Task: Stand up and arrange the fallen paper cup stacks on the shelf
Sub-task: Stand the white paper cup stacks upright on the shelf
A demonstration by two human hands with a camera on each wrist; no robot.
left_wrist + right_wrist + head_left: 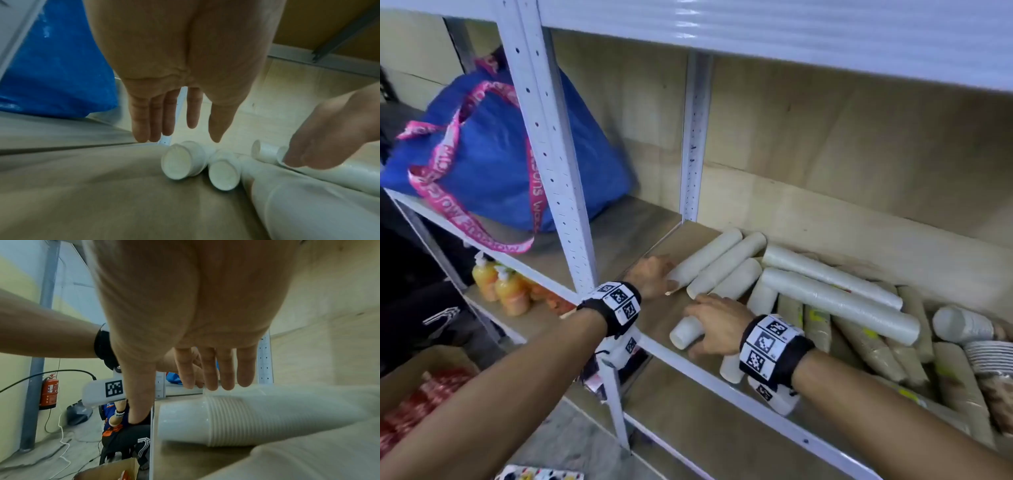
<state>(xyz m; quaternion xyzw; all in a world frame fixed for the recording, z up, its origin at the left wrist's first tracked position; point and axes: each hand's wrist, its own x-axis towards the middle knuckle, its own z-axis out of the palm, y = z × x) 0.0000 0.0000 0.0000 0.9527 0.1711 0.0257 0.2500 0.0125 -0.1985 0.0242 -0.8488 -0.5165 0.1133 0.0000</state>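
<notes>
The right hand (pixel 717 325) rests with straight fingers over a fallen white paper cup stack (pixel 686 333) at the shelf (pixel 654 346) front, the left hand (pixel 650 277) spread beside another stack (pixel 705 255) — best grip near the rims, then tip upright slowly.

Storeroom or stockroom of a shop or food outlet. Indicators: a white slotted-steel shelving unit (pixel 541 144) with bare board shelves; sleeves of paper cups (pixel 835 291) lying in bulk on it; bottles of orange liquid (pixel 500 284) one shelf lower; a fire extinguisher (pixel 49 392) wall-mounted left of the unit.
</notes>
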